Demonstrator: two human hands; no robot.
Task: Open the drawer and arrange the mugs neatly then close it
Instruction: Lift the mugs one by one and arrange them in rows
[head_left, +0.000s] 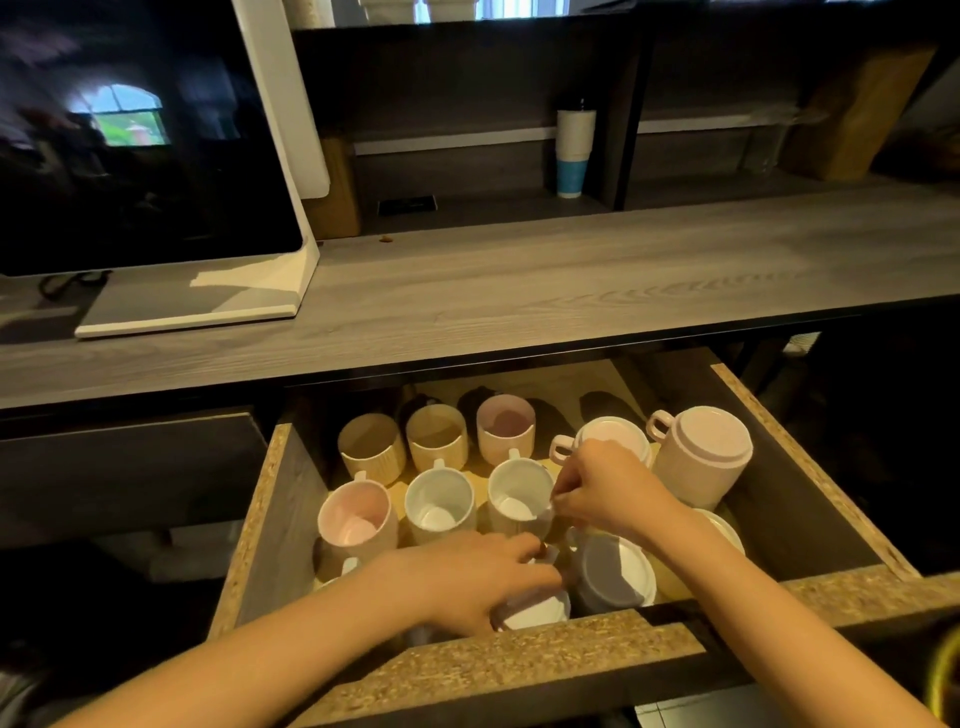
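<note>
The drawer (519, 665) stands pulled out under the counter, holding several mugs. Upright in the back row are two beige ribbed mugs (371, 447) and a pink one (505, 428); in front of them stand a pink mug (356, 514) and two white mugs (439, 504). My right hand (605, 493) pinches the rim of the right white mug (519, 496). My left hand (483, 582) grips a white mug (535, 610) at the drawer's front. Upside-down mugs sit to the right: a grey one (615, 574) and two pink ones (704, 457).
A grey wooden counter (519, 280) runs above the drawer. A dark screen on a white stand (197, 306) sits at its left. A stack of paper cups (574, 145) stands on the shelf behind. The neighbouring drawer front (124, 467) at the left is closed.
</note>
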